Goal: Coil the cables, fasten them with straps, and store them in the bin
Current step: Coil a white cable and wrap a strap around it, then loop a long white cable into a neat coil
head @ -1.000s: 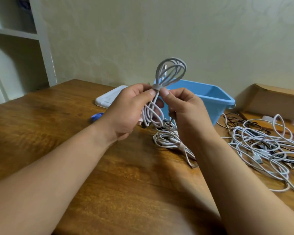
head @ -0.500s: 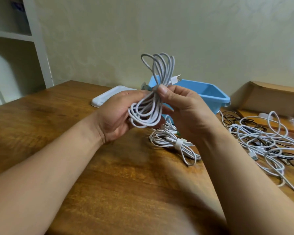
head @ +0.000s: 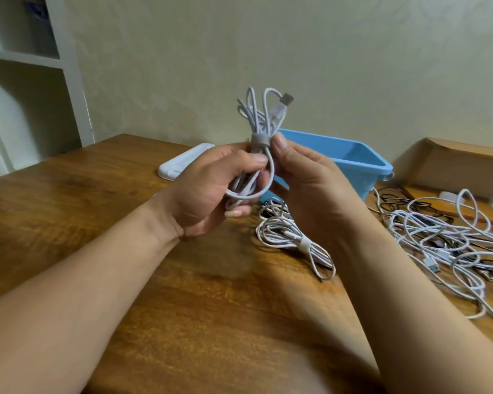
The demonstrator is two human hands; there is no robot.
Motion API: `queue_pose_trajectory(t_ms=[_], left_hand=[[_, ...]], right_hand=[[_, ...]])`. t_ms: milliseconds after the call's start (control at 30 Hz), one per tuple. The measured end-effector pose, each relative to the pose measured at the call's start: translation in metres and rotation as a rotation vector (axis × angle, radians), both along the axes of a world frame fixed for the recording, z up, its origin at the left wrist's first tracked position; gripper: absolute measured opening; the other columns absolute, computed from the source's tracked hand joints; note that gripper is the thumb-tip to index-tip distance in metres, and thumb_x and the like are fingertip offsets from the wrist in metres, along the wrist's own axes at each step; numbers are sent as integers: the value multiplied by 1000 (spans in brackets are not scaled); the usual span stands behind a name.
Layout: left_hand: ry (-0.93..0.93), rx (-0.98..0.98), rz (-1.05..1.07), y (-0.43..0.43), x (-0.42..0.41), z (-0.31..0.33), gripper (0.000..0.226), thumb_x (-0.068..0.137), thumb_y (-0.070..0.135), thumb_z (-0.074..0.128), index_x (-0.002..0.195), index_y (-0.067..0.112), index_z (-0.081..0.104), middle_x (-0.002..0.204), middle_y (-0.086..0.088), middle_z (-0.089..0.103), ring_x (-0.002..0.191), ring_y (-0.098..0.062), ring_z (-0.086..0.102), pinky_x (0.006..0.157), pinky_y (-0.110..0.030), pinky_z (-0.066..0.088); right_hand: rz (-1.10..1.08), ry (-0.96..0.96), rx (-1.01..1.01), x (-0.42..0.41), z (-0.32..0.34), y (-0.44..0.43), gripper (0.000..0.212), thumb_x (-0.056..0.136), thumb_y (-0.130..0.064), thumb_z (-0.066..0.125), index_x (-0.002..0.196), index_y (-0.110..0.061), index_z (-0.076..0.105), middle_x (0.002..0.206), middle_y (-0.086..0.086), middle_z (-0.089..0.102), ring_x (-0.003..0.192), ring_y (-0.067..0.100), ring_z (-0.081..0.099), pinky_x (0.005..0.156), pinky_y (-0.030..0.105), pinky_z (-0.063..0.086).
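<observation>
The left hand (head: 208,183) has its fingers curled round the bottom loops of a white cable (head: 256,115), and its thumb presses on the cable just under the strap (head: 260,140). The right hand (head: 305,183) pinches the same cable from the other side, with its thumb tip right beside the strap. So both hands hold it tight, up in the air between them.

A moment ago the bundle was tipped and the strap was hard to see. Now the bundle stands up straight, and the grey strap goes all the way round its middle. The plug pokes out above the hands. I think the strap is closed now, so this cable looks ready to be put away.

The blue bin (head: 353,157) sits just behind the right hand. No cable shows in the part of it that can be seen. Below the right hand, another cable with a strap (head: 293,237) lies on the table (head: 125,223), so it must go in too. Far out past the right arm is a big messy pile of cables (head: 453,245) with no straps. A lot of work is left.
</observation>
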State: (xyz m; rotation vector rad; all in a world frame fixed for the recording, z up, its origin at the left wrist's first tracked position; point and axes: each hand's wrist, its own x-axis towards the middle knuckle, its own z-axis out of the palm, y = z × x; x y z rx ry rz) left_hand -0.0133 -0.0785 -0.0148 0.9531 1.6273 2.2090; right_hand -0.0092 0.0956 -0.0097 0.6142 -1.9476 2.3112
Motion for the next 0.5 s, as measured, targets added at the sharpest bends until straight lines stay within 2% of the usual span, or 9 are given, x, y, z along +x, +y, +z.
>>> queue_pose_trajectory(t_ms=[67, 133, 200, 233, 267, 333, 400, 433, 500], left_hand=[[-86, 6, -171, -5, 0, 1, 24, 104, 21, 44, 95, 9, 62, 70, -1, 53, 48, -7, 41, 34, -16, 33], [-161, 27, -258, -4, 1, 1, 30, 101, 25, 45, 94, 9, 70, 72, -4, 58, 48, -7, 46, 35, -17, 38], [-156, 22, -243, 1, 3, -1, 36, 99, 32, 50, 98, 6, 75, 81, -9, 68, 55, -13, 58, 47, -25, 52], [-141, 8, -202, 3, 1, -2, 40, 99, 36, 51, 101, 7, 77, 87, -11, 71, 64, -17, 64, 58, -31, 58], [-128, 1, -160, 4, -2, -3, 43, 101, 41, 50, 105, 9, 78, 94, -11, 73, 74, -21, 67, 69, -36, 60], [-142, 23, -70, 2, -11, -4, 46, 102, 49, 51, 114, 12, 76, 106, -13, 73, 87, -24, 68, 83, -42, 60], [-160, 59, 106, -3, -20, -5, 50, 100, 53, 54, 121, 9, 69, 108, -13, 72, 87, -23, 68, 82, -42, 60], [-148, 68, 208, -4, -23, -5, 49, 100, 52, 56, 120, 9, 67, 104, -12, 73, 83, -22, 67, 76, -39, 61], [-92, 87, 368, -6, -24, -7, 44, 99, 49, 58, 114, 10, 67, 93, -8, 72, 75, -20, 64, 66, -34, 60]], right_hand=[[110, -33, -15, 2, 1, 1, 57, 106, -34, 56, 124, 19, 56, 109, 22, 59, 110, 34, 53, 103, 48, 41], [194, -42, -41, 4, 0, 0, 73, 101, -38, 59, 130, 27, 43, 99, 25, 54, 103, 41, 49, 97, 54, 42], [208, -45, -76, 6, 3, 0, 64, 98, -38, 61, 131, 17, 57, 74, 20, 48, 78, 38, 53, 74, 49, 51], [198, -39, -96, 7, 7, 0, 51, 97, -37, 62, 125, 5, 70, 74, 22, 45, 73, 31, 54, 64, 42, 51], [173, -18, -124, 8, 12, 1, 40, 96, -35, 63, 116, -3, 77, 81, 25, 45, 75, 29, 53, 61, 36, 49], [74, 76, -193, 8, 24, 9, 28, 98, -26, 62, 104, -4, 78, 94, 27, 63, 84, 30, 63, 68, 35, 54], [-73, 224, -190, 7, 38, 25, 18, 103, -18, 61, 102, -2, 70, 97, 13, 77, 91, 25, 73, 84, 36, 58], [-185, 293, -108, 8, 46, 35, 14, 103, -18, 63, 102, -5, 67, 94, 9, 79, 90, 23, 75, 85, 36, 59], [-423, 397, 173, 12, 56, 53, 15, 100, -22, 72, 101, -13, 60, 87, 6, 77, 80, 20, 76, 76, 34, 60]])
